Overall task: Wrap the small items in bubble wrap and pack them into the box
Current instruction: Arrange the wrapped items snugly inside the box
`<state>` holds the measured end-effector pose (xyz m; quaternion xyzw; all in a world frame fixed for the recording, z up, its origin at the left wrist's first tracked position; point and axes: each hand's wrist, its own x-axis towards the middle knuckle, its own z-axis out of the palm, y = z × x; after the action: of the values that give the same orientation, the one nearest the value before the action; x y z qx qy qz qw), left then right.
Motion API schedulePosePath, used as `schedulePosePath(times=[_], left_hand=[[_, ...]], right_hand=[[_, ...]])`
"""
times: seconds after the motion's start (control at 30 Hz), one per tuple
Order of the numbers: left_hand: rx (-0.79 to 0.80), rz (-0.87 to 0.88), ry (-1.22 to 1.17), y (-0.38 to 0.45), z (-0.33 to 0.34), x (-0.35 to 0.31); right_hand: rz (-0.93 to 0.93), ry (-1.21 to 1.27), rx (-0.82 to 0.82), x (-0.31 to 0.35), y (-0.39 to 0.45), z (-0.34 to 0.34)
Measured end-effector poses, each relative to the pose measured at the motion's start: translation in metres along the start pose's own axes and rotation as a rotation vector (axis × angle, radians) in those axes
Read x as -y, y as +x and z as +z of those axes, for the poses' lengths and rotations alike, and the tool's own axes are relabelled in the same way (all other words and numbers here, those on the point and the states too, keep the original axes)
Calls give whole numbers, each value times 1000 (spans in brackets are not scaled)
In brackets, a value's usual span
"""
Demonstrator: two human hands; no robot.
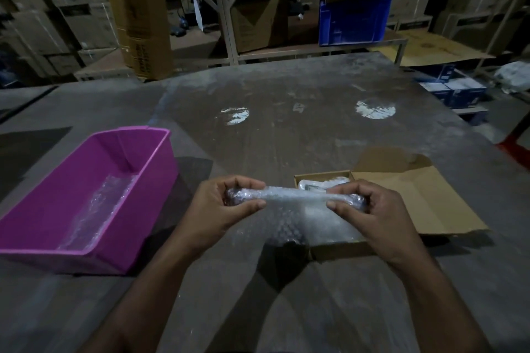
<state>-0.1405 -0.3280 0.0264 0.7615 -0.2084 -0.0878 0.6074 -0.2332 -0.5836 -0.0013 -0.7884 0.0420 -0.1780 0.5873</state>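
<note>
A long item rolled in bubble wrap point(295, 196) is held level above the table, a loose tail of the wrap hanging below it. My left hand point(229, 203) grips its left end and my right hand point(370, 209) grips its right end. Just behind and under the roll lies a shallow cardboard box point(338, 251) with its lid point(415, 203) folded open to the right. A wrapped white bundle point(312, 185) sits in the box's far corner. What is inside the roll cannot be made out.
A purple plastic bin point(137, 209) stands at the left with a sheet of bubble wrap point(94, 212) lying in it. The grey table point(286, 129) stretches beyond. Stacked cartons, a blue crate point(354, 23) and metal shelving stand at the back.
</note>
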Motion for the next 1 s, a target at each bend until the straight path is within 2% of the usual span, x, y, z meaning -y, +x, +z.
schedulePosePath(times=[0.2,0.4,0.63,0.83,1.0], left_hand=[[-51,105,119,4,-1,6],[-3,35,26,4,-2,7],[37,26,8,6,7,6],[110,1,-16,7,9,10],[12,45,2,12,10,15]], right_hand=[[-61,-68,23,-5,1,-2],[-15,95,49,-6,1,0],[-15,116,46,-4,0,-3],[17,-7,16,-12,0,-5],[-27,-94,22,-15,2,-3]])
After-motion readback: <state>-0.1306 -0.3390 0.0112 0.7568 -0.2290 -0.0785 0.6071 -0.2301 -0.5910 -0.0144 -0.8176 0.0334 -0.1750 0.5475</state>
